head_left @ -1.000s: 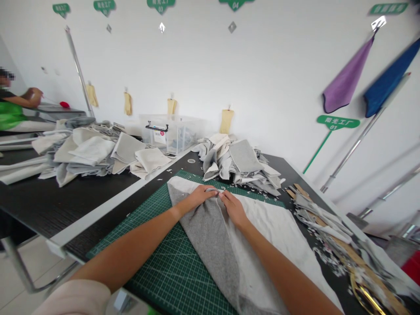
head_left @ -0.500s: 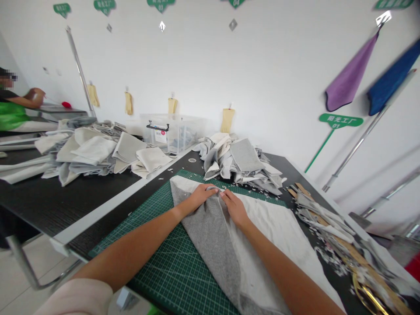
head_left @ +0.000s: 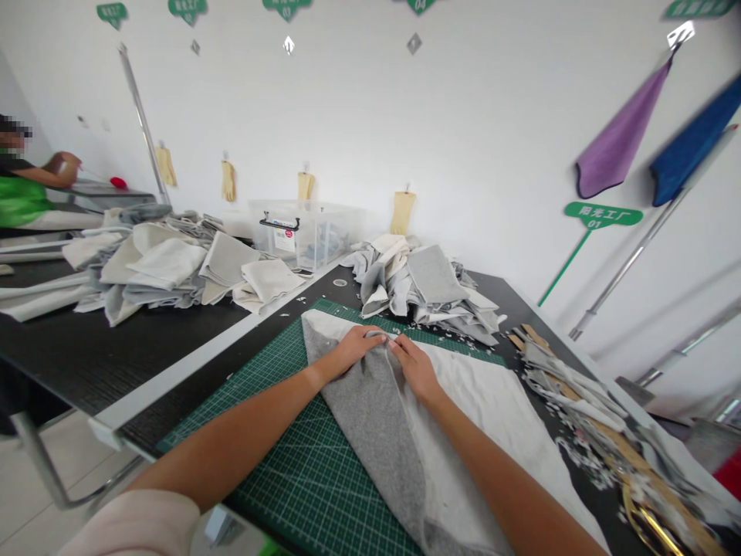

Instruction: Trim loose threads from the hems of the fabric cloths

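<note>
Cloth [head_left: 370, 463], fuzzy grey on one face and smooth off-white on the other, is lying across a green gridded cutting mat [head_left: 278, 455], with the grey layer turned back over the white in a long diagonal fold. The person's left hand [head_left: 353, 349] and right hand [head_left: 414, 369] are meeting near the mat's far edge, both closed in a pinch on the top of the fold. Their fingers are curling over the cloth and holding its edge up, while the flat mat is keeping the lower layers spread out.

Just beyond the mat, a heap of grey and cream cloth pieces [head_left: 428, 286] is sitting among small white scraps. To the right of the mat, long offcut strips [head_left: 567, 394] are lying over a tan wooden ruler [head_left: 614, 448], with a blurred gold-coloured tool [head_left: 648, 529] near them. Left of the mat, on a separate black table [head_left: 86, 340], a second heap of folded, floppy cloth pieces [head_left: 167, 266] is spreading out, and a clear plastic storage box [head_left: 301, 235] is standing behind it. Farther left still, a co-worker's hand [head_left: 66, 166] is working above a red object [head_left: 118, 183].
</note>
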Demonstrator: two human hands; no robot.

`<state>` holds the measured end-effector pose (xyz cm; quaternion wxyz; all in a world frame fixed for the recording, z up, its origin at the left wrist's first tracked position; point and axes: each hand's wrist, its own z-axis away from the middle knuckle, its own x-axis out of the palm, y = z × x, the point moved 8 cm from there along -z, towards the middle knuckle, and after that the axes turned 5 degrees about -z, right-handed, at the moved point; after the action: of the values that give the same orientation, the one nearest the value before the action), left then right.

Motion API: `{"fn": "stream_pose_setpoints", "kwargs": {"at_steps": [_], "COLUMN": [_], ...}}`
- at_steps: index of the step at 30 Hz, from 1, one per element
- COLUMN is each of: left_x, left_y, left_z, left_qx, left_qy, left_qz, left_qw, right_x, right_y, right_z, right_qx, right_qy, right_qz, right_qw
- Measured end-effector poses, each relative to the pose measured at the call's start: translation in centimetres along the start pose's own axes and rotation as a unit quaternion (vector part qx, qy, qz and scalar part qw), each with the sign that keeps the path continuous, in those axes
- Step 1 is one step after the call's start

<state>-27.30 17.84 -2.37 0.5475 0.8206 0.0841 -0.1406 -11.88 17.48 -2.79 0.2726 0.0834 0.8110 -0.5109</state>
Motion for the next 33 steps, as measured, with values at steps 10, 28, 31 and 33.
{"fn": "stream_pose_setpoints", "kwargs": {"at_steps": [10, 28, 31, 33], "left_x": [0.37, 0.37, 0.17, 0.15], "left_y": [-0.32, -0.32, -0.04, 0.11], "left_z": [0.04, -0.13, -0.09, -0.05], "left_qx": [-0.005, 0.019, 0.023, 0.020], "left_qy": [-0.011, -0.022, -0.017, -0.017], "left_qz": [-0.007, -0.026, -0.022, -0.019], "left_qw": [1.000, 0.999, 0.999, 0.999], "right_x": [-0.02, -0.05, -0.12, -0.13], "right_y": [0.16, 0.13, 0.08, 0.12], "right_z": [-0.16, -0.08, -0.01, -0.01], "right_qx": [-0.004, 0.024, 0.023, 0.024], "right_qy": [0.007, 0.009, 0.011, 0.012], "right_qz": [-0.018, -0.032, -0.034, -0.031], "right_qw": [1.000, 0.999, 0.999, 0.999]}}
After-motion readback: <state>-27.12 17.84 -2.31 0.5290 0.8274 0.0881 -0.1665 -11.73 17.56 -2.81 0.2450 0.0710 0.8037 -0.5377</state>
